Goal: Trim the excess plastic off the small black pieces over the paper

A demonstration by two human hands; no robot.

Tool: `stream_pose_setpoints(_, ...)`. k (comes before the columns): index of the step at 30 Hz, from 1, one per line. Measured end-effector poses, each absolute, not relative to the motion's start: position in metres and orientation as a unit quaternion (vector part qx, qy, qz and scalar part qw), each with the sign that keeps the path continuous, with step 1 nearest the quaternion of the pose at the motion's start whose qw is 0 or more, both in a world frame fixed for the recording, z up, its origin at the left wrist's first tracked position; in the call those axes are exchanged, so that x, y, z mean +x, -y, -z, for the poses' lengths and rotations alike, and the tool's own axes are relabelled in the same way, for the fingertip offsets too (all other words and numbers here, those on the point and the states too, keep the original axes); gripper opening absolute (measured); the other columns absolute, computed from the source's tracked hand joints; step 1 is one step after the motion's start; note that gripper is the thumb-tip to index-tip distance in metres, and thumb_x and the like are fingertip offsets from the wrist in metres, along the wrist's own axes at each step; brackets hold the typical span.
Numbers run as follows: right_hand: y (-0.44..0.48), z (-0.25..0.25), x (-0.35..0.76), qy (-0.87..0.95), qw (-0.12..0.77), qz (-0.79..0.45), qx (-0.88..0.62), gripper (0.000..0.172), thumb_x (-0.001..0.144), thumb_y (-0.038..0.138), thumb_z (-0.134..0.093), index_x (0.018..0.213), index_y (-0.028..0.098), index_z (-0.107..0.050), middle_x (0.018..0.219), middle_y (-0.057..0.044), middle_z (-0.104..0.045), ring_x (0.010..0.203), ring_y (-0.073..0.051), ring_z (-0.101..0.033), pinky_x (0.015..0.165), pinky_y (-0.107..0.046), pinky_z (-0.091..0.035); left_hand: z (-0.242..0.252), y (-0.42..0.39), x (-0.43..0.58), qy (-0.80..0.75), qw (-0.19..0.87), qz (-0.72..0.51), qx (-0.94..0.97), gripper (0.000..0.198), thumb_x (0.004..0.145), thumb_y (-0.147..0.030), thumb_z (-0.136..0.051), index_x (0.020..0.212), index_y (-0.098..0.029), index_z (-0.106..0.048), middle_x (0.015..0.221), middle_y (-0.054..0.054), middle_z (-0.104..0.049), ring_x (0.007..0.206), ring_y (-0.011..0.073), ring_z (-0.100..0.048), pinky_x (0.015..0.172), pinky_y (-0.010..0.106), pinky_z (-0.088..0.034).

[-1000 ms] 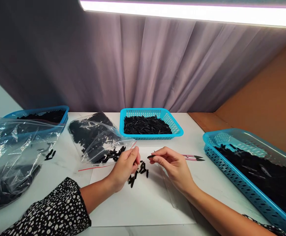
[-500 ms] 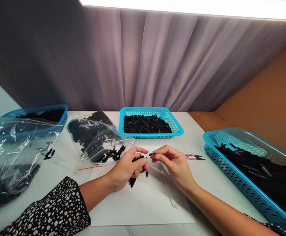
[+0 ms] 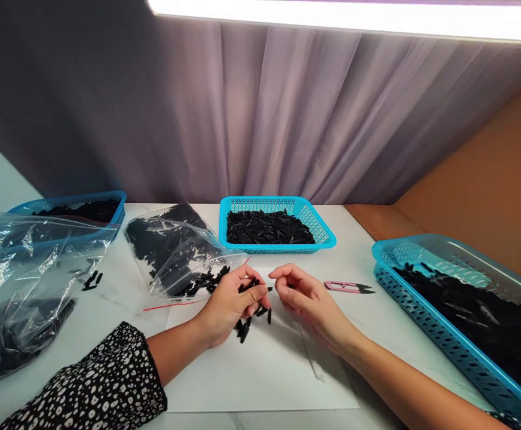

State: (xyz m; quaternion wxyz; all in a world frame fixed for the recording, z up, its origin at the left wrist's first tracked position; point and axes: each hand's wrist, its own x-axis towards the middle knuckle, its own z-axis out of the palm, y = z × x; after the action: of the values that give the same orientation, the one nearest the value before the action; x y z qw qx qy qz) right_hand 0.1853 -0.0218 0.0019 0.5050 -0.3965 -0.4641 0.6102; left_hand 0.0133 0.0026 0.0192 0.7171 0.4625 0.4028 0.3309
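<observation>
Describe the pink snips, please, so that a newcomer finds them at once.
On the white table, find the large blue basket at the right. Between it and the right hand lie the snips: dark blades pointing right, a pink handle unlike any neighbour.

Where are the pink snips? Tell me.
In the head view, the pink snips lie right of centre, between the right hand and the rightmost blue basket.

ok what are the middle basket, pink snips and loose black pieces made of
Middle basket: probably smooth moulded plastic, given its perforated blue walls. Pink snips: likely metal, by the dark pointed blades; handles perhaps painted. Loose black pieces: matte, too small to tell material.
</observation>
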Motion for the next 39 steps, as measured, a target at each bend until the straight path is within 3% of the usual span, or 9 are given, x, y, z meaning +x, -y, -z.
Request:
stream_pose_setpoints(6,0.0216,0.0034,0.1836,0.533,0.490,-0.538,-0.433,0.027,0.078,0.047,-0.073,0.079,0.020,-0.068,0.072,-0.003,-0.067,0.068,-0.018,-0.055,0.064,-0.031,-0.041,-0.0204,-0.0004,0.0136,-0.390,0.730,-0.330,0.454,0.045,0.070,-0.051,-0.077,0.081,-0.019,-0.048,0.067,0.000,-0.067,0.048,0.0048,-0.040,0.048,0.019,-0.022)
stream_pose_setpoints(9,0.0209,0.0029,0.1850,0.492,0.516,-0.536,-0.452,0.031,0.072,0.048,-0.078,0.074,0.019,-0.068,0.066,-0.001,-0.065,0.055,-0.013,-0.046,0.053,-0.027,-0.035,-0.0221,0.0000,0.0138,-0.382,0.745,-0.332,0.435,0.041,0.079,-0.055,-0.066,0.085,-0.019,-0.050,0.069,0.001,-0.067,0.048,0.0047,-0.040,0.046,0.019,-0.019)
stream_pose_setpoints(13,0.0200,0.0020,0.1863,0.451,0.523,-0.552,-0.467,0.032,0.070,0.048,-0.079,0.073,0.018,-0.069,0.063,0.000,-0.063,0.046,-0.008,-0.029,0.045,-0.025,-0.020,-0.0236,-0.0003,0.0131,-0.383,0.761,-0.320,0.413,0.032,0.081,-0.047,-0.064,0.089,-0.018,-0.053,0.068,0.000,-0.065,0.046,0.0047,-0.039,0.044,0.021,-0.014)
stream_pose_setpoints(19,0.0199,0.0000,0.1852,0.449,0.535,-0.550,-0.459,0.031,0.068,0.047,-0.081,0.070,0.018,-0.070,0.063,-0.001,-0.064,0.049,-0.009,-0.034,0.047,-0.025,-0.024,-0.0243,-0.0003,0.0122,-0.386,0.757,-0.308,0.427,0.035,0.075,-0.044,-0.073,0.091,-0.016,-0.057,0.074,0.003,-0.068,0.049,0.0044,-0.036,0.046,0.021,-0.013)
stream_pose_setpoints(31,0.0211,-0.0029,0.1847,0.445,0.525,-0.556,-0.465,0.039,0.065,0.053,-0.081,0.071,0.018,-0.066,0.059,0.001,-0.058,0.046,-0.008,-0.027,0.044,-0.025,-0.018,-0.0238,-0.0018,0.0131,-0.402,0.737,-0.322,0.438,0.042,0.071,-0.049,-0.077,0.094,-0.016,-0.065,0.067,0.000,-0.062,0.048,0.0055,-0.035,0.047,0.022,-0.015)
stream_pose_setpoints(39,0.0207,-0.0022,0.1844,0.444,0.531,-0.560,-0.455,0.035,0.067,0.049,-0.081,0.074,0.018,-0.068,0.055,0.005,-0.048,0.047,-0.007,-0.026,0.045,-0.024,-0.017,-0.0236,-0.0022,0.0110,-0.408,0.740,-0.327,0.424,0.036,0.072,-0.040,-0.076,0.097,-0.015,-0.070,0.072,0.002,-0.062,0.052,0.0052,-0.035,0.047,0.022,-0.014)
